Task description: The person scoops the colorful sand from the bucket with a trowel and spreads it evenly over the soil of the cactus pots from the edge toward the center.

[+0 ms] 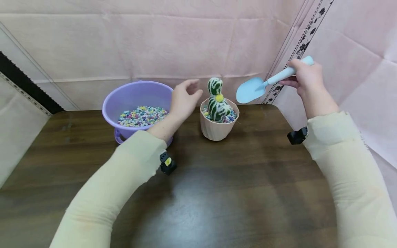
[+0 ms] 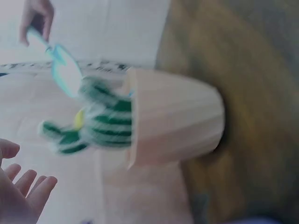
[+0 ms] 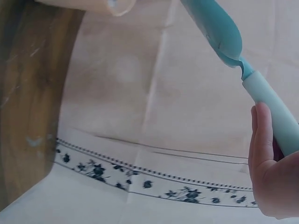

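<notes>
A green and white cactus with a yellow flower stands upright in a ribbed beige pot, among multicoloured pebbles. My left hand hovers left of the cactus, apart from it, fingers loosely bent with nothing between them. In the left wrist view that hand shows spread fingers beyond the cactus top. My right hand grips the handle of a light blue trowel, raised right of the pot. Its blade points left toward the cactus, and no pebbles show on it.
A purple bucket, partly filled with multicoloured pebbles, stands at the left behind my left forearm. Everything rests on a dark wooden table. Pale wall covering rises right behind the table's back edge.
</notes>
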Available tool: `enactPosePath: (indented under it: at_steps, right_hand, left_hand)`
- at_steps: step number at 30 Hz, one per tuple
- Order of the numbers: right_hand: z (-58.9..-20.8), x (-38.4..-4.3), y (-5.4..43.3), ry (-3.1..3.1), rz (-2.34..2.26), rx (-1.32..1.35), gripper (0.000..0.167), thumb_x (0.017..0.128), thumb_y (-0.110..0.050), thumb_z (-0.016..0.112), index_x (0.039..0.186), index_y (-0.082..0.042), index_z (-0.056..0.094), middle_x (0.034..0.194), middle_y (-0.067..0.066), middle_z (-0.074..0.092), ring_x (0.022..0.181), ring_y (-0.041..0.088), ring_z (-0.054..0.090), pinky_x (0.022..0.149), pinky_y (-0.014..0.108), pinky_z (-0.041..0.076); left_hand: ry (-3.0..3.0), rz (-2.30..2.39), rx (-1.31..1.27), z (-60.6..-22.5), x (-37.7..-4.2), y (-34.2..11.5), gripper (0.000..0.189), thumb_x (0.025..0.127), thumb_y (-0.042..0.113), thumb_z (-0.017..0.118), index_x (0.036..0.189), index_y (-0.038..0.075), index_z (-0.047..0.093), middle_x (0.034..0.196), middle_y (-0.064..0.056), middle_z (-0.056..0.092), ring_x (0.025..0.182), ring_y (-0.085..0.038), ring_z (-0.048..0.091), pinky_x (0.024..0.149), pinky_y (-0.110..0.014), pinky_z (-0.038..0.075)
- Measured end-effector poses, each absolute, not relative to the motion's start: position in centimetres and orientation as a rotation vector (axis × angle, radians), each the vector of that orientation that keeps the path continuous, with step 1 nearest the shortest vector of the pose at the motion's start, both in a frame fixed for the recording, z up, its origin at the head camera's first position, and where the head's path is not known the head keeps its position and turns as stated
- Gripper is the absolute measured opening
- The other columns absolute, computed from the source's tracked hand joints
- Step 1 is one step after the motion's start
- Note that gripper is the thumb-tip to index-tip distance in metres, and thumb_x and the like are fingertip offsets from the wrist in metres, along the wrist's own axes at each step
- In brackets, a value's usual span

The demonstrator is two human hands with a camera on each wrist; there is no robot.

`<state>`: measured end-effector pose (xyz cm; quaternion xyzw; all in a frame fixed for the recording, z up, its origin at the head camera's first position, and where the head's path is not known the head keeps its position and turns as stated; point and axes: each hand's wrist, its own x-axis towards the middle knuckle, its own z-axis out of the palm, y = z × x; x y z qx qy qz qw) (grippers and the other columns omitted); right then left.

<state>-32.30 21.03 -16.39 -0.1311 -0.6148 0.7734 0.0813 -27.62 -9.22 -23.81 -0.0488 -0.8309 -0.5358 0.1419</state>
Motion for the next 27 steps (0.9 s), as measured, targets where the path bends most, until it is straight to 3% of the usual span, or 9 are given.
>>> enactPosePath:
  at_steps: [8,12,20,27]
  right_hand:
    - [-13.6,-33.7,20.9,-1.567,2.531,-0.437,0.028,0.082,0.002,0.063,0.095,-0.015,0.044,0.092,0.004,0.046,0.069,0.025,0.066,0.055,0.043,0.059]
    - [-12.6,-34.3,20.0,-1.497,2.582,-0.454,0.026,0.081,0.001,0.065,0.095,-0.015,0.049,0.093,0.003,0.047,0.079,0.025,0.063,0.055,0.043,0.059]
    - [-12.0,-34.6,16.4,-1.581,2.555,-0.365,0.025,0.08,0.0,0.068,0.09,-0.011,0.048,0.08,0.006,0.054,0.06,0.025,0.065,0.052,0.04,0.058]
    - [-12.4,-34.5,12.5,-1.74,2.454,-0.217,0.025,0.083,-0.003,0.066,0.09,-0.01,0.044,0.081,0.005,0.053,0.053,0.023,0.066,0.05,0.035,0.058]
  left_hand:
    - [-2.302,-1.577,-0.022,-20.8,-27.7,-14.5,0.04,0.088,0.01,0.06,0.128,0.007,0.056,0.128,-0.013,0.059,0.115,-0.024,0.059,0.098,-0.026,0.048]
    - [-2.297,-1.579,0.041,-20.1,-27.5,-17.1,0.042,0.088,0.013,0.062,0.129,0.008,0.056,0.13,-0.012,0.058,0.118,-0.022,0.057,0.097,-0.025,0.049]
    - [-2.316,-1.566,0.085,-20.7,-26.9,-21.8,0.051,0.085,0.017,0.067,0.133,0.01,0.052,0.135,-0.014,0.053,0.121,-0.023,0.055,0.086,-0.021,0.054]
    - [-2.402,-1.446,0.25,-21.8,-26.3,-25.0,0.055,0.087,0.025,0.066,0.137,0.017,0.048,0.14,-0.007,0.05,0.127,-0.023,0.049,0.103,-0.034,0.046]
